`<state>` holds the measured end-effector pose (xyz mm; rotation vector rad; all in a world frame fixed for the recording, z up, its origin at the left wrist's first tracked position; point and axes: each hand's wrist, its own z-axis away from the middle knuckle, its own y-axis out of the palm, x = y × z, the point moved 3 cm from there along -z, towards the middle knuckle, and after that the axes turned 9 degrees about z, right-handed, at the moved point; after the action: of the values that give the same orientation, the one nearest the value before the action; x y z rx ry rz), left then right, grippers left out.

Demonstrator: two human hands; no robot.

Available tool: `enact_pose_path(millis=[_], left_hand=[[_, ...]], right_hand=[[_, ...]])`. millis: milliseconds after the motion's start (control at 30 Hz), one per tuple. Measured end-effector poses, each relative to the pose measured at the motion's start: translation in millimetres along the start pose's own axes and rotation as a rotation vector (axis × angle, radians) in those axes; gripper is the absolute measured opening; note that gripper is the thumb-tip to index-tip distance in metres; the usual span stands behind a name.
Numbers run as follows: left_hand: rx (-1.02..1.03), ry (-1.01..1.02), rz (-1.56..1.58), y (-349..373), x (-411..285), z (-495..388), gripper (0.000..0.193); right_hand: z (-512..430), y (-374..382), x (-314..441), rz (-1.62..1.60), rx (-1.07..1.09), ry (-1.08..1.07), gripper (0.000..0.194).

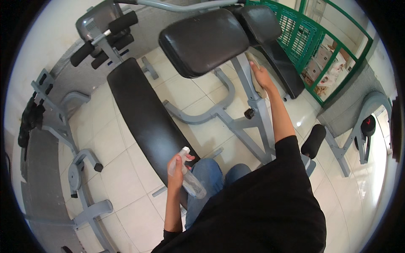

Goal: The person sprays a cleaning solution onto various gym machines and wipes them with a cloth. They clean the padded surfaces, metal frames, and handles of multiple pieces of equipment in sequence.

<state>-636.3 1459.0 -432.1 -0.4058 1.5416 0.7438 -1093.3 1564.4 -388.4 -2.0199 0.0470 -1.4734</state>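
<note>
My left hand (177, 172) grips a clear plastic spray bottle (193, 186) with a white head, held above the near end of a long black padded bench (136, 107). Farther forward and to the right, my right hand (262, 76) presses a pale cloth (255, 77) against the side of a grey metal upright post (245, 71). A black padded seat (205, 41) sits at the top of this post. Lower on the post is a black adjustment knob (249, 113). The palm and part of the cloth are hidden.
Grey curved frame legs (202, 118) stand on the tiled floor between bench and post. A machine with foam rollers (123, 23) is at the upper left, other gym frames (91, 208) at the left. A green metal railing (335, 41) and another grey machine (343, 148) are at the right.
</note>
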Motion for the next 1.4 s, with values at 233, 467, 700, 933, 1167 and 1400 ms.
enact_pose_path(millis=[233,467,700,933,1167,1400], left_hand=[[0.041,0.005,-0.081,22,5,-8,0.057],[0.115,0.077,0.064,33,-8,8,0.062],[0.080,0.101,0.045,18,-12,25,0.061],[0.052,0.125,0.033,7,-9,36,0.060],[-0.038,0.045,0.058,-7,-3,33,0.061],[-0.074,0.104,-0.025,-10,-6,31,0.060]], right_hand=[[57,-20,-58,0.088,0.050,0.115,0.069],[68,-28,-108,0.151,-0.018,0.198,0.084],[157,-38,-213,0.402,0.032,0.360,0.087],[150,-49,-186,0.676,0.395,0.427,0.076],[112,-97,-109,0.745,-0.014,-0.037,0.071],[139,-30,0,0.817,0.039,-0.691,0.061]])
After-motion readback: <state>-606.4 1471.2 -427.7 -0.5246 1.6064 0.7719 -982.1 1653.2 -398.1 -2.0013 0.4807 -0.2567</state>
